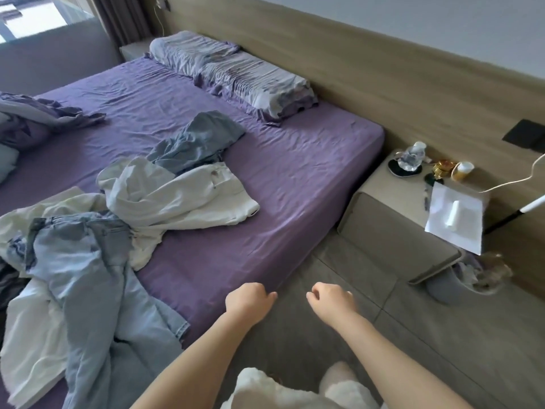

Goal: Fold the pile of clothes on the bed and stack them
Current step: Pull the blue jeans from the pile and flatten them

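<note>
I see both hands held out in front of me, above the floor (368,335) just beside the near edge of the bed (295,172). The left hand (249,302) has its fingers loosely curled and it holds nothing; the right hand (331,299) is the same, fingers curled inward, nothing inside. The two hands are near each other but they do not touch.

The clothes lie unfolded on the purple sheet, to the left of my hands. Nearest to me are light blue jeans (88,276), spread over a white garment (32,343) and hanging partly over the bed edge. Behind them lies a crumpled white jacket (177,196), and farther back a grey-blue piece of clothing (200,140), touching the jacket. Two pillows (236,72) rest against the wooden headboard (383,69). A bundled blanket (32,119) sits at the far left.

To the right of the bed, a bedside tabletop (392,184) carries a plastic bottle (413,156), a white paper (457,214) and some small items which I cannot identify.
</note>
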`<state>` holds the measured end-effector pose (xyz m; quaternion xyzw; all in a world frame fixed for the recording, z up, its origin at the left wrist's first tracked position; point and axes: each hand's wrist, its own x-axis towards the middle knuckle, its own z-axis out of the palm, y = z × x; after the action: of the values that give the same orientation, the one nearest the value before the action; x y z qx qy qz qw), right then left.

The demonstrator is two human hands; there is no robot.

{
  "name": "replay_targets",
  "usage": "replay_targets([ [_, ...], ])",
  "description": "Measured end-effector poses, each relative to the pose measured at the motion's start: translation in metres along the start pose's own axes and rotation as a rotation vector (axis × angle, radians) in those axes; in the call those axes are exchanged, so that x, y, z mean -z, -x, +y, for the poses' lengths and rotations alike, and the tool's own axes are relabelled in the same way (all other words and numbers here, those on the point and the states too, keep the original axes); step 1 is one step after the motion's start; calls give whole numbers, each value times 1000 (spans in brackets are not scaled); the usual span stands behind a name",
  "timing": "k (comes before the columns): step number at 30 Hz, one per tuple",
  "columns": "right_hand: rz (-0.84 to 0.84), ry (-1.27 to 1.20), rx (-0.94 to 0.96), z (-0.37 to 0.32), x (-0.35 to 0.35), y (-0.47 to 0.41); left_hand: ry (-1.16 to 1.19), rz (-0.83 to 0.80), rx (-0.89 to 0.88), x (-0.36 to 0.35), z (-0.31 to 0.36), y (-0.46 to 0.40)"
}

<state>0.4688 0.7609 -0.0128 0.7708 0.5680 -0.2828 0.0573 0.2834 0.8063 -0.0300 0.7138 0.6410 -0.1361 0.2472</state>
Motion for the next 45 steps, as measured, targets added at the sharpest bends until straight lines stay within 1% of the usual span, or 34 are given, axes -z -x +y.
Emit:
replay_targets([
  [7, -38, 25, 41, 25, 31, -56, 37, -22, 89, 13, 25, -49],
  [11, -52, 50, 82, 51, 60, -96, 104, -51, 177, 21, 55, -72],
  [17, -126, 113, 138, 85, 104, -156, 212, -37, 286, 36, 107, -102],
  [25, -173, 188, 264, 83, 140, -220, 280, -24, 370, 45, 148, -130],
  [29, -196, 213, 293, 71, 145, -242, 304, -36, 392, 52, 143, -145],
  [35, -199, 232, 304, 45, 153, -275, 307, -72, 402, 62, 115, -183],
  [38, -196, 257, 309, 31, 163, -290, 346, -74, 411, 74, 104, -204],
  [42, -170, 262, 294, 3, 176, -314, 354, -91, 379, 96, 88, -233],
  [45, -189, 238, 284, -16, 174, -325, 346, -106, 356, 109, 75, -251],
])
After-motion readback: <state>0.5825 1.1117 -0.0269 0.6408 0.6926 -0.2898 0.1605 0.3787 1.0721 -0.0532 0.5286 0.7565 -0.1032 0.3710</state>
